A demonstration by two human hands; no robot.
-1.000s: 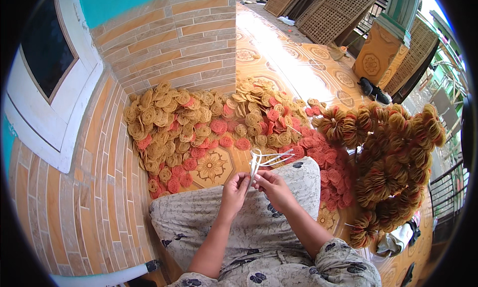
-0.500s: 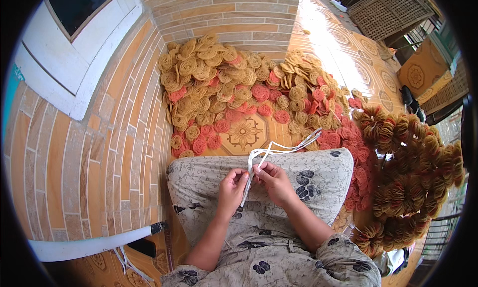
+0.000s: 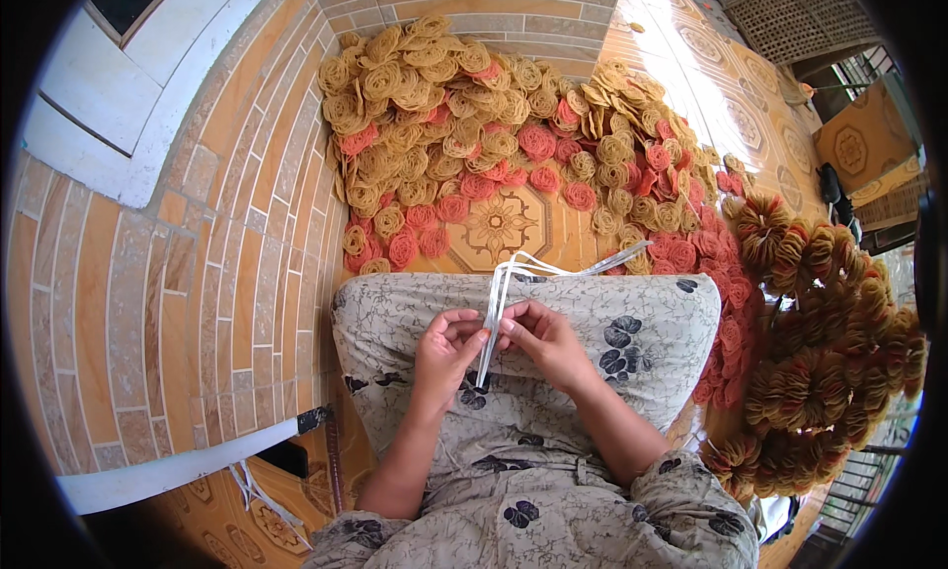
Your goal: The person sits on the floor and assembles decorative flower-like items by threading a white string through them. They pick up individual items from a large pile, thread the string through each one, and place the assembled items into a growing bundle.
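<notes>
White flat strips [image 3: 499,290] hang together in a narrow bundle over my lap. Their upper part bends to the right over my knees, and their lower ends point down between my wrists. My left hand [image 3: 447,352] pinches the bundle between thumb and fingers from the left. From the right, my right hand [image 3: 545,340] closes thumb and fingertips on the same strips. Both hands sit close together above the patterned cloth [image 3: 642,317] on my lap.
Beyond my knees, a heap of coiled yellow and coral noodle-like discs [image 3: 415,124] leans on the brick wall [image 3: 227,302]. At right stand strung bunches of brownish discs [image 3: 810,381]. More white strips [image 3: 262,500] lie at lower left, near a dark phone-like slab [image 3: 286,457].
The strips have been drawn together into a straighter, narrower bundle. My hands have shifted slightly up, still holding it. The whole view has tilted a little downward.
</notes>
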